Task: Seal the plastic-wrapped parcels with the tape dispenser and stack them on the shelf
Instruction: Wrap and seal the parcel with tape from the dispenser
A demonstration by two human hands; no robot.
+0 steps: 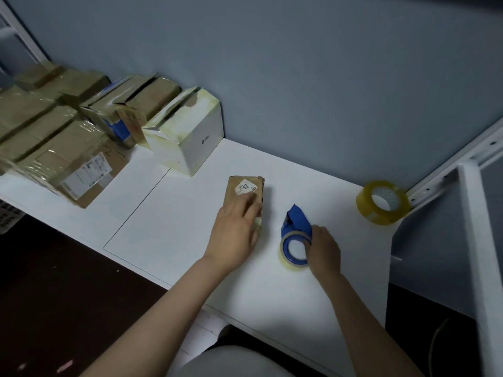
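At far left a stack [54, 137] of brown cardboard boxes sits on the white table [168, 227], each under glossy, crinkled plastic wrap; one shows a printed paper label. Just right of it stands a white box [190, 137], squarish, with yellowed tape across its faces and a torn flap on top.

Near the middle of the table lies the parcel [246, 194], small, flat and brown, with a white sticker near its far end. The left hand [236, 232] rests flat on its near half, fingers straight and pressed down.

Just beside it, apart from the parcel, is the dispenser [295, 235]: a blue plastic body with a ring of clear tape on a blue core. The right hand [324, 248] grips it from the right, fingers curled over the ring.

Farther right a fat roll [383, 201] of yellowish clear tape leans at the table's corner by a white metal frame [468, 213] with punched holes.
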